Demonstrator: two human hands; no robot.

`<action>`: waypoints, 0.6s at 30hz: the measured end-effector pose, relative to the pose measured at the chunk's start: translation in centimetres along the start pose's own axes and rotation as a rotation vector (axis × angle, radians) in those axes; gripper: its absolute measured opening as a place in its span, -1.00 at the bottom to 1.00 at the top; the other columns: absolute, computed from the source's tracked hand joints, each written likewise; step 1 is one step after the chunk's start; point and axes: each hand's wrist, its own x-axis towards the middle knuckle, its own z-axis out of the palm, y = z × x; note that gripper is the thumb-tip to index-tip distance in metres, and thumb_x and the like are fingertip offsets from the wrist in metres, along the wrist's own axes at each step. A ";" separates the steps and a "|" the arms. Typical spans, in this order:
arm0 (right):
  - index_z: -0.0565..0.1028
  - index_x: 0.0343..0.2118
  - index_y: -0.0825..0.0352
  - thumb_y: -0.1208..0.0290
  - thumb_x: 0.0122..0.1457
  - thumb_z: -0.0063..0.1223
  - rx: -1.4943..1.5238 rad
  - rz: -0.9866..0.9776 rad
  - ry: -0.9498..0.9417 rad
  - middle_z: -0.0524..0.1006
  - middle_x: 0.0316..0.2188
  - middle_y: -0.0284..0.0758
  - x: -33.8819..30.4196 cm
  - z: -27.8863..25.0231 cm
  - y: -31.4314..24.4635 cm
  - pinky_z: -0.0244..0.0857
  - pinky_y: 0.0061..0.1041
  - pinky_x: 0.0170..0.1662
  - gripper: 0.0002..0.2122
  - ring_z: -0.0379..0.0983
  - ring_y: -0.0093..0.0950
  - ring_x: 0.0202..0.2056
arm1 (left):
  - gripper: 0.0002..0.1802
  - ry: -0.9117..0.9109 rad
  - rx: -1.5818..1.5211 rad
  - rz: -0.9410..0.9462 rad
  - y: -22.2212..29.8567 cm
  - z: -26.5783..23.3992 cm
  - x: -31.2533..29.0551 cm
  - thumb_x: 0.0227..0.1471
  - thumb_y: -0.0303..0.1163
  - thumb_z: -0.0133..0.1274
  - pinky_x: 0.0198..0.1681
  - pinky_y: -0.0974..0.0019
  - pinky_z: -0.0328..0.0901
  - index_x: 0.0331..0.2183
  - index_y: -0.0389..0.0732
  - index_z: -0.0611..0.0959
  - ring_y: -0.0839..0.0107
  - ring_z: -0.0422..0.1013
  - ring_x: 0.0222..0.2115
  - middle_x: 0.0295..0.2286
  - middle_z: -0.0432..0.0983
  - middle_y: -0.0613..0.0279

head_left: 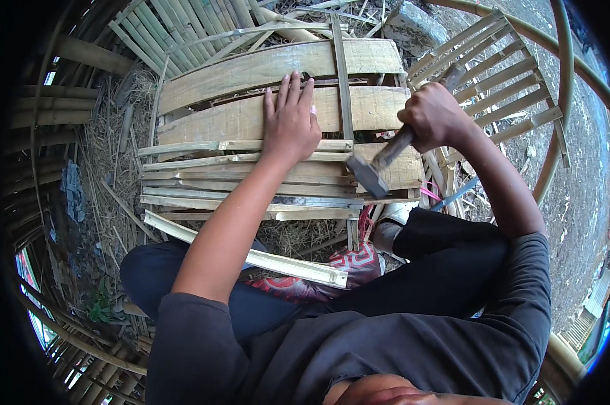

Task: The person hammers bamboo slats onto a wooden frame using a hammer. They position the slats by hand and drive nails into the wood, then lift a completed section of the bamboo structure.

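My left hand (291, 120) lies with its fingers spread on a wide wooden plank (214, 125), the lower of two long planks in front of me. In my right fist (433, 118) I grip a hammer (369, 179) by its wooden handle. Its dark metal head hangs over the right end of the split bamboo strips. Several of these bamboo strips (204, 182) run side by side below the planks, near my legs. A thin upright batten (342, 74) crosses the planks to the right of my left hand. Whether my left hand presses anything small is not visible.
A loose split bamboo piece (298, 267) lies across my lap. Beyond the planks to the right rests a slatted bamboo panel (501, 88), near a grey stone block (415, 30). Another bamboo panel (177, 34) lies at the far left. Pink string (428, 190) shows beside my leg.
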 end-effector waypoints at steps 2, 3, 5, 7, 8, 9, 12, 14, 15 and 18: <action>0.46 -0.74 0.18 0.34 -0.42 0.17 0.136 -0.304 0.076 0.40 -0.77 -0.36 -0.1 0.0 0.5 0.21 -0.25 -0.56 -0.87 0.37 -0.28 -0.68 | -0.38 0.000 0.002 0.003 0.0 0.0 0.0 0.25 -0.33 -0.20 0.45 -0.15 -0.30 0.32 -0.17 0.29 0.13 -0.10 0.41 0.37 0.02 0.00; 0.46 -0.74 0.17 0.34 -0.39 0.17 0.135 -0.357 0.072 0.40 -0.77 -0.37 0.2 0.0 0.4 0.21 -0.24 -0.57 -0.89 0.38 -0.28 -0.68 | -0.37 -0.006 0.001 0.001 0.0 0.0 0.0 0.25 -0.31 -0.20 0.45 -0.14 -0.31 0.33 -0.17 0.28 0.13 -0.11 0.42 0.37 0.02 0.00; 0.50 -0.74 0.19 0.34 -0.43 0.17 0.103 -0.170 -0.001 0.43 -0.76 -0.32 0.6 -0.3 -0.2 0.27 -0.23 -0.55 -0.88 0.43 -0.24 -0.65 | -0.36 -0.012 0.000 -0.001 -0.2 0.1 0.1 0.25 -0.29 -0.19 0.45 -0.14 -0.33 0.33 -0.17 0.27 0.14 -0.11 0.42 0.37 0.02 -0.01; 0.54 -0.74 0.21 0.35 -0.47 0.17 -0.012 0.022 0.011 0.46 -0.74 -0.29 0.7 -0.2 -0.7 0.32 -0.23 -0.53 -0.88 0.48 -0.22 -0.62 | -0.36 0.000 0.013 0.011 -0.4 0.2 -0.1 0.25 -0.29 -0.19 0.45 -0.14 -0.33 0.33 -0.17 0.27 0.13 -0.11 0.42 0.37 0.02 -0.01; 0.54 -0.74 0.21 0.35 -0.47 0.17 -0.016 0.022 0.011 0.46 -0.74 -0.29 0.6 -0.5 -0.5 0.32 -0.23 -0.53 -0.88 0.48 -0.22 -0.62 | -0.36 0.003 0.011 0.011 -0.3 0.2 0.0 0.25 -0.29 -0.19 0.45 -0.14 -0.33 0.33 -0.17 0.27 0.13 -0.11 0.42 0.37 0.02 -0.01; 0.55 -0.73 0.21 0.35 -0.45 0.17 0.017 -0.092 -0.001 0.46 -0.74 -0.29 0.5 -0.9 -0.3 0.31 -0.24 -0.53 -0.89 0.47 -0.22 -0.62 | -0.37 0.003 0.004 0.005 -0.1 0.1 0.0 0.25 -0.31 -0.19 0.45 -0.14 -0.31 0.33 -0.16 0.28 0.14 -0.11 0.42 0.37 0.02 0.00; 0.57 -0.72 0.20 0.37 -0.39 0.17 0.049 -0.284 -0.001 0.47 -0.73 -0.31 0.5 -1.0 0.0 0.31 -0.25 -0.53 -0.92 0.48 -0.23 -0.63 | -0.37 -0.005 0.004 -0.003 0.0 0.0 0.0 0.25 -0.32 -0.20 0.45 -0.14 -0.30 0.33 -0.15 0.29 0.14 -0.11 0.42 0.38 0.02 0.01; 0.55 -0.73 0.19 0.37 -0.43 0.16 0.043 -0.013 -0.092 0.47 -0.73 -0.31 0.8 -0.2 -0.3 0.33 -0.24 -0.53 -0.91 0.47 -0.22 -0.62 | -0.37 -0.011 0.009 -0.006 0.0 -0.1 0.1 0.25 -0.32 -0.19 0.45 -0.14 -0.30 0.33 -0.15 0.29 0.15 -0.11 0.42 0.38 0.02 0.02; 0.54 -0.74 0.19 0.37 -0.44 0.16 -0.022 0.032 -0.017 0.47 -0.74 -0.33 0.7 -0.1 -0.6 0.32 -0.24 -0.53 -0.91 0.47 -0.25 -0.64 | -0.37 -0.021 0.006 -0.014 -0.2 -0.2 0.2 0.25 -0.32 -0.19 0.45 -0.14 -0.29 0.33 -0.15 0.29 0.15 -0.11 0.42 0.38 0.02 0.02; 0.54 -0.75 0.21 0.35 -0.39 0.18 0.057 -0.197 0.018 0.46 -0.75 -0.32 0.4 -0.2 0.0 0.31 -0.25 -0.54 -0.91 0.46 -0.26 -0.64 | -0.37 -0.021 0.004 -0.013 0.0 -0.1 0.1 0.25 -0.32 -0.19 0.45 -0.13 -0.29 0.33 -0.14 0.29 0.14 -0.11 0.42 0.38 0.02 0.02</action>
